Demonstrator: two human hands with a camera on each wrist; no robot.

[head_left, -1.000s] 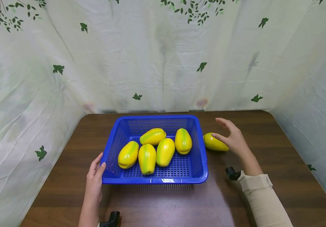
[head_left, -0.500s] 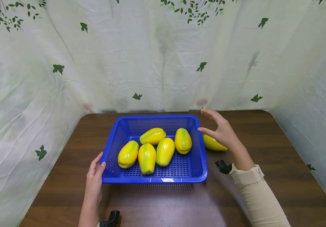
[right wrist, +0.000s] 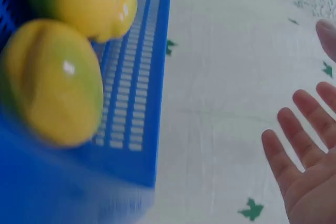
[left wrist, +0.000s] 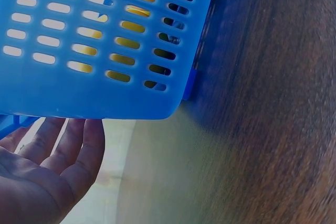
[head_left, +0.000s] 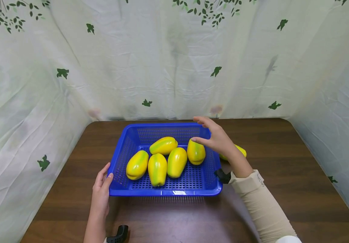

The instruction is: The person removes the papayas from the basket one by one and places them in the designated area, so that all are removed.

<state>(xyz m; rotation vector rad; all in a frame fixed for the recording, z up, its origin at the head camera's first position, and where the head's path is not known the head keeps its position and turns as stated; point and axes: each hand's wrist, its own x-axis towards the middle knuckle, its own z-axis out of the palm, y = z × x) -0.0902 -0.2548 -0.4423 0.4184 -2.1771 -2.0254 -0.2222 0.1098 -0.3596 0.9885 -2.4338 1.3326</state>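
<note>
A blue perforated plastic basket sits on the table with several yellow-green papayas in it. My left hand holds the basket's left rim, thumb on top; in the left wrist view its fingers reach up under the rim. Over the basket's right side hovers my right hand, thumb and fingers spread, nothing between them. It partly covers the rightmost papaya inside. Another papaya lies on the table right of the basket, mostly behind my right forearm. In the right wrist view the right hand appears apart from the basket.
The brown wooden table extends on both sides of the basket and in front of it. Pale curtains with leaf prints enclose the back and sides. A black wrist camera mount overlaps the basket's right rim in the head view.
My right hand has moved left, from over the loose papaya to above the basket's right side, still holding nothing. The left hand and the basket stay in place.
</note>
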